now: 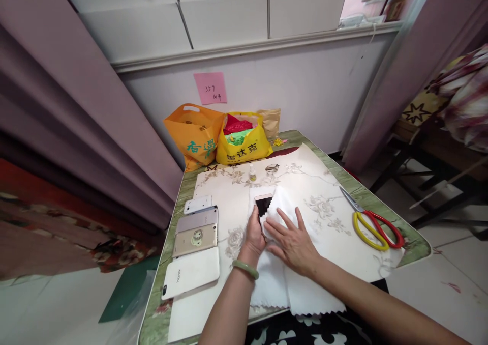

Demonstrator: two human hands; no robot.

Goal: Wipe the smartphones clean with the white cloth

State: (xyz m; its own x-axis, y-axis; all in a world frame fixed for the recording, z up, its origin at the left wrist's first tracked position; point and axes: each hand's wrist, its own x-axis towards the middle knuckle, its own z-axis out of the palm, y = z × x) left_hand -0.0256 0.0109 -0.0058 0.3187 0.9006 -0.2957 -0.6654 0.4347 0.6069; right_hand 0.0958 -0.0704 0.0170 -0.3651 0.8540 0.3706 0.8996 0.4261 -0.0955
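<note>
A smartphone with a dark screen and pale edge is gripped along its left side by my left hand, which wears a green bangle. White cloth with zigzag edges covers the phone's lower right part. Lying flat on that cloth, my right hand has its fingers spread. More white cloth hangs down toward the table's front edge, under my wrists. Left of my hands, several phones lie back side up in a column, among them a white phone and a gold phone.
Scissors with red and yellow handles lie at the right, blades apart. Behind the hands are a small bottle and what looks like folded glasses. An orange bag and a yellow bag stand at the table's back.
</note>
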